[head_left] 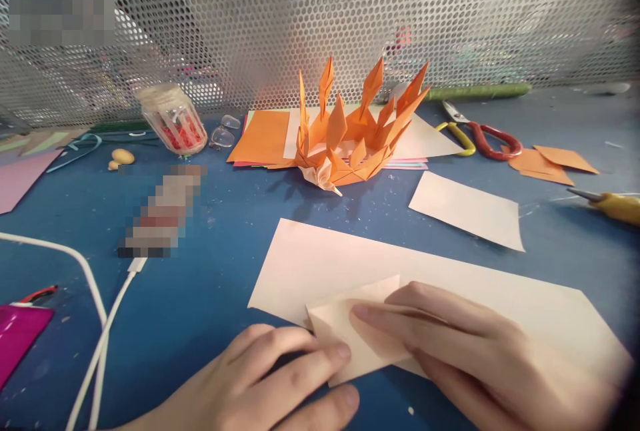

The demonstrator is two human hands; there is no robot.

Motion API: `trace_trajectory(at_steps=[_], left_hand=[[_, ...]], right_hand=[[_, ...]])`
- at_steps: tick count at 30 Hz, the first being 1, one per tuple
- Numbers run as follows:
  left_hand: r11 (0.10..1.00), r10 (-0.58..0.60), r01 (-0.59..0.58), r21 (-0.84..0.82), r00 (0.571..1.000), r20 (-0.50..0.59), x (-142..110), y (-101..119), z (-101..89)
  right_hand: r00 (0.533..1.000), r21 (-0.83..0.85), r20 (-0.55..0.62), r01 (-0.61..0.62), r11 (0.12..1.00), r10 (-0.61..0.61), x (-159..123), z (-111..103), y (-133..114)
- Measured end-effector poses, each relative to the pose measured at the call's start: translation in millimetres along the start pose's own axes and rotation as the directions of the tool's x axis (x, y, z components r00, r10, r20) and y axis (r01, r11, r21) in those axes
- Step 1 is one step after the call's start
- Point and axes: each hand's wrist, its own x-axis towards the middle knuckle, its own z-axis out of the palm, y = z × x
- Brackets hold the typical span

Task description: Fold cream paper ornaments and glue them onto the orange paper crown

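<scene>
A small folded piece of pale cream paper (345,331) lies on a larger cream sheet (350,264) near the front of the blue table (225,251). My right hand (480,351) lies flat on the folded piece, fingers stretched out and pressing it down. My left hand (280,377) pinches the folded piece's lower left edge between thumb and fingers. Behind them stands an orange origami crown-like model (355,131) with several upright points.
A smaller cream sheet (467,209) lies to the right, with orange scraps (550,163), red and yellow scissors (477,134) and a yellow-handled tool (613,204). Orange paper (263,137), glasses (223,132), a jar (173,119) and white cables (100,331) sit left. A perforated metal screen (320,17) closes the back.
</scene>
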Motion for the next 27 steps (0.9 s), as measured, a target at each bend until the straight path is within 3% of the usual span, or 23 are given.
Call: trace_trajectory(at_steps=[5, 10, 15, 21, 27], left_hand=[[0.994, -0.002, 0.006, 0.107, 0.999, -0.041, -5, 1, 17.8], [0.988, 0.008, -0.007, 0.154, 1.000, -0.003, -5, 0, 17.3], [0.988, -0.028, 0.026, 0.152, 1.000, 0.008, -7, 0, 16.1], [0.985, -0.039, 0.026, 0.168, 0.997, 0.071, -9, 1, 14.4], [0.984, -0.021, 0.000, 0.181, 0.993, 0.116, -12, 0, 15.1]], right_hand=[[0.999, -0.100, -0.031, -0.031, 0.994, 0.028, -3, 4, -1], [0.997, -0.133, -0.078, -0.040, 0.990, 0.030, 3, 4, -1], [0.992, -0.033, -0.030, -0.125, 0.992, 0.124, 7, 0, -1], [0.977, 0.128, -0.051, -0.201, 0.971, 0.208, 9, 1, -2], [0.977, 0.139, -0.043, -0.201, 0.970, 0.209, 6, 4, -2]])
